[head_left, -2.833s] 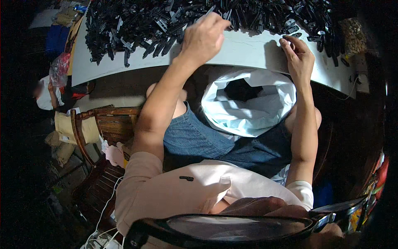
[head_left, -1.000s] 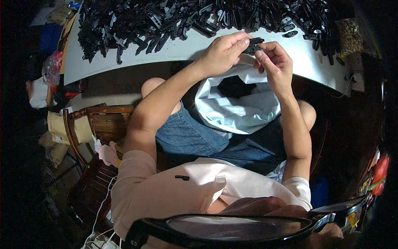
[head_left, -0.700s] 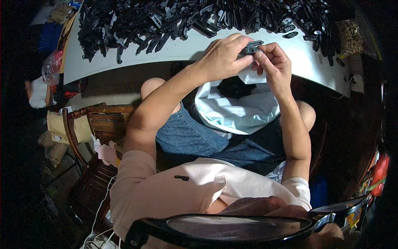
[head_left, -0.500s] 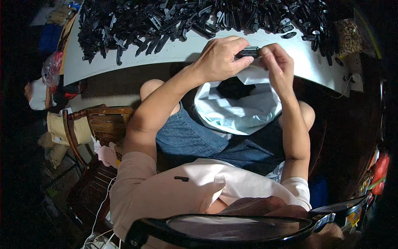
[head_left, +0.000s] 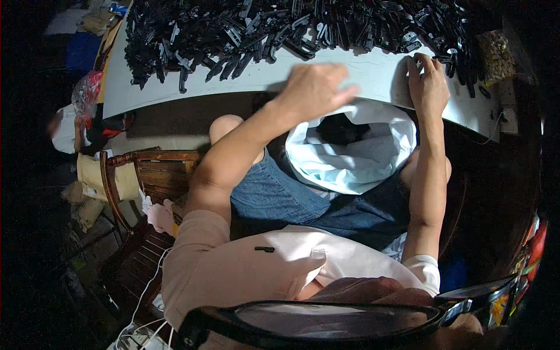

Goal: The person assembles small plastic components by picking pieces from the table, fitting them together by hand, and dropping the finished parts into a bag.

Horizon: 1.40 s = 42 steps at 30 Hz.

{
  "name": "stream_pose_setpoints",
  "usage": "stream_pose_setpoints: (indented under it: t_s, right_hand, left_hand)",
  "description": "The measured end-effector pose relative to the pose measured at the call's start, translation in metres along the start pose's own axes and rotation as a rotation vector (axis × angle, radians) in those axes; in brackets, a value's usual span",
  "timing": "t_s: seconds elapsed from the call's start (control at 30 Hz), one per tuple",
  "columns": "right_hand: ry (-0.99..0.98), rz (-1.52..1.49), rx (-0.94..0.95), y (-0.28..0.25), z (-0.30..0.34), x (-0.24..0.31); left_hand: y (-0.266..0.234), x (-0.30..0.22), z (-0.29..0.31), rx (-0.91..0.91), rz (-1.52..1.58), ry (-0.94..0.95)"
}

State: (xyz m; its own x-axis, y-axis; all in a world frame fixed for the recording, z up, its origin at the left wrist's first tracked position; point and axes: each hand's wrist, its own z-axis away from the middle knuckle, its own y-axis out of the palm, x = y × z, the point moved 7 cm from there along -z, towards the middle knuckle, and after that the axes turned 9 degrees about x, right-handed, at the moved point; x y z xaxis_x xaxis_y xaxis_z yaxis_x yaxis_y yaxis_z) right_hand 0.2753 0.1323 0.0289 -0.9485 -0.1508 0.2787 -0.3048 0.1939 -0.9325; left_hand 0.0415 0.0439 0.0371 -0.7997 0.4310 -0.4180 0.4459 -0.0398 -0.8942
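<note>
My left hand [head_left: 316, 86] is above the table's front edge and the bag, smeared by motion. Its thumb stands apart from the fingers, and no part shows between them. Over the white tabletop at the right, my right hand [head_left: 429, 87] has its fingers curled down near the front of the pile of black plastic parts [head_left: 233, 35]. A small light spot shows at those fingertips; what they hold, if anything, I cannot make out. Between my knees a white plastic bag [head_left: 350, 175] gapes open below the table edge, dark inside.
The white table [head_left: 192, 87] spans the far side, its back covered by the pile. A mesh bag of tan pieces [head_left: 496, 55] is at its right end. A wooden chair [head_left: 166, 169] stands at my left with a white cable [head_left: 143, 291] beside it.
The black part that was between my hands is out of sight. My right hand has moved right and away to the pile's front. My left hand stays over the bag, its thumb now apart.
</note>
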Motion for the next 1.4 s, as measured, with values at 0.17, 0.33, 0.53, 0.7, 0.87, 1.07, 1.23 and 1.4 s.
stream_pose_setpoints:
  t_s: [0.17,0.33,0.53,0.7,0.87,1.07,1.23,1.4]
  right_hand:
    - [-0.005,-0.074,-0.005,0.004,-0.004,-0.013]
    - [-0.020,-0.035,-0.034,0.002,-0.002,-0.020]
    - [0.006,-0.033,0.034,0.000,0.001,-0.014]
    - [-0.184,-0.967,0.245,0.024,0.023,0.024]
    - [-0.168,-1.311,0.610,0.039,0.062,0.080]
    - [-0.142,-1.428,0.643,0.043,0.061,0.080]
    - [-0.153,-1.457,0.665,0.041,0.065,0.083]
    - [-0.154,-1.468,0.643,0.041,0.067,0.085]
  left_hand:
    - [-0.025,0.041,0.005,-0.115,-0.254,-0.307]
    - [-0.023,0.036,0.018,-0.134,-0.330,-0.333]
    - [-0.021,0.046,0.032,-0.094,-0.247,-0.339]
    - [-0.025,0.041,0.029,-0.197,0.032,-0.158]
    - [-0.017,0.022,0.018,-0.122,0.237,-0.090]
    - [-0.006,0.011,0.010,0.029,0.445,-0.077]
    - [-0.003,0.000,0.009,0.050,0.416,0.025]
    - [0.000,0.001,0.007,-0.017,0.336,0.126]
